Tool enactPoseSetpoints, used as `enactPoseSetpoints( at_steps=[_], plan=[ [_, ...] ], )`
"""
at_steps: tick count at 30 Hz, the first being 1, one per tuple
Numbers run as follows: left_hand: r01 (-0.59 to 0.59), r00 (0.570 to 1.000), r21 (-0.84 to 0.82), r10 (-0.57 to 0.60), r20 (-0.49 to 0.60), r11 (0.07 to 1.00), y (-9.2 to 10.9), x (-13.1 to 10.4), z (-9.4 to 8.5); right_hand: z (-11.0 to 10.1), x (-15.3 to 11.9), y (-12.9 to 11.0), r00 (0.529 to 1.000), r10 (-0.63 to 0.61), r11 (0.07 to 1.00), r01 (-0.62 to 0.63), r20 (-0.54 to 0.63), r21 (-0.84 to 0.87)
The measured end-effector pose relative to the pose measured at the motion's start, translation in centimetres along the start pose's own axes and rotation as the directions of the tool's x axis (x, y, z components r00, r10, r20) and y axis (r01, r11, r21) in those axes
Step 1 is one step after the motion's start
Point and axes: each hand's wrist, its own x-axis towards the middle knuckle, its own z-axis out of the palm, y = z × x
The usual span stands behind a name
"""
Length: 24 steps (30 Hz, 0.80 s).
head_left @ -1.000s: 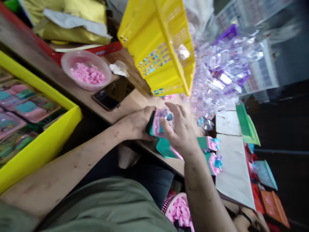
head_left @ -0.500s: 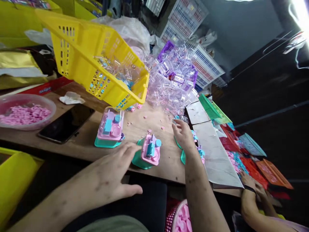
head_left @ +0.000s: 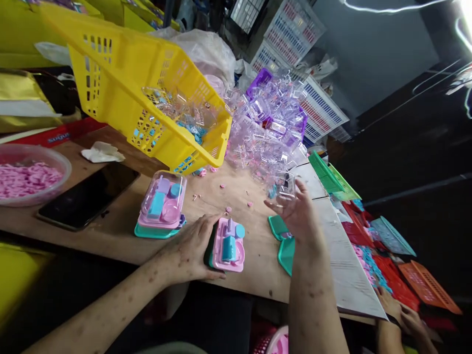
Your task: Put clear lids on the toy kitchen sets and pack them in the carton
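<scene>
My left hand [head_left: 193, 250] is closed around the side of an uncovered toy box [head_left: 228, 246] near the table's front edge. This box has a green base and a pink tray with blue, lilac and pink pieces. My right hand [head_left: 303, 216] holds a clear plastic cover [head_left: 283, 189] in its fingers, above the right side of the table. Left of my left hand stands a similar toy box [head_left: 161, 204] with a clear cover on it. Green bases [head_left: 279, 227] lie below my right hand, which partly hides them.
A yellow basket [head_left: 147, 105] leans over the table, with clear covers in it. Behind is a heap of clear covers [head_left: 265, 123]. A phone [head_left: 90, 196] and a bowl [head_left: 64, 182] of pink pieces lie left. At far right are another person's hands [head_left: 393, 305].
My left hand has moved in and closed around the uncovered toy box. The right hand has picked up a clear cover and turned palm up. The view has shifted slightly.
</scene>
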Motion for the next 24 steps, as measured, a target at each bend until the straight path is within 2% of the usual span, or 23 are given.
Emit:
enactPoseSetpoints(
  at_steps=[2, 3, 5, 8, 10, 12, 14, 16, 18, 19, 21, 24],
  plan=[
    [-0.011, 1.0, 0.028, 0.011, 0.006, 1.0, 0.2, 0.1, -0.2, 0.5, -4.4, -1.0, 0.988, 0.106, 0.963, -0.13, 0.113, 0.236],
    [-0.017, 1.0, 0.037, 0.017, 0.008, 0.999, 0.3, 0.2, -0.3, 1.0, -6.4, -1.4, 0.974, 0.15, 0.938, -0.194, 0.169, 0.287],
    [-0.029, 1.0, 0.044, 0.029, 0.005, 0.999, 0.3, 0.4, -0.5, 2.2, -9.6, -2.0, 0.948, 0.211, 0.928, -0.271, 0.241, 0.255],
    [-0.039, 0.999, 0.051, 0.039, -0.001, 0.998, 0.2, 0.6, -0.5, 4.0, -11.8, -2.0, 0.924, 0.242, 0.958, -0.276, 0.295, 0.08],
    [-0.044, 0.999, 0.051, 0.045, -0.015, 0.998, 0.2, 0.6, -0.4, 4.7, -11.8, -1.6, 0.934, 0.187, 0.982, -0.178, 0.303, -0.057],
    [-0.041, 0.999, 0.047, 0.042, -0.022, 0.998, 0.2, 0.6, -0.3, 4.9, -11.2, -1.2, 0.958, 0.058, 0.98, -0.001, 0.28, -0.199],
    [-0.036, 0.999, 0.047, 0.038, -0.027, 0.998, 0.2, 0.6, -0.2, 4.8, -10.6, -1.0, 0.97, -0.096, 0.937, 0.164, 0.224, -0.31],
    [-0.034, 0.999, 0.047, 0.035, -0.03, 0.998, 0.3, 0.6, -0.1, 4.9, -10.2, -1.4, 0.961, -0.248, 0.897, 0.275, 0.119, -0.346],
    [-0.029, 0.999, 0.045, 0.03, -0.033, 0.999, 0.3, 0.7, -0.1, 5.4, -10.2, -2.1, 0.922, -0.385, 0.873, 0.377, 0.036, -0.308],
    [-0.027, 0.999, 0.043, 0.029, -0.035, 0.999, 0.3, 0.7, -0.1, 5.9, -10.4, -2.5, 0.898, -0.438, 0.86, 0.43, 0.036, -0.274],
    [-0.019, 0.999, 0.041, 0.021, -0.042, 0.999, 0.4, 0.7, -0.1, 7.1, -10.8, -3.1, 0.864, -0.49, 0.838, 0.503, 0.116, -0.212],
    [0.002, 0.999, 0.046, 0.001, -0.045, 0.999, 0.7, 0.7, -0.1, 8.9, -11.5, -3.1, 0.845, -0.453, 0.811, 0.523, 0.283, -0.262]
  ],
)
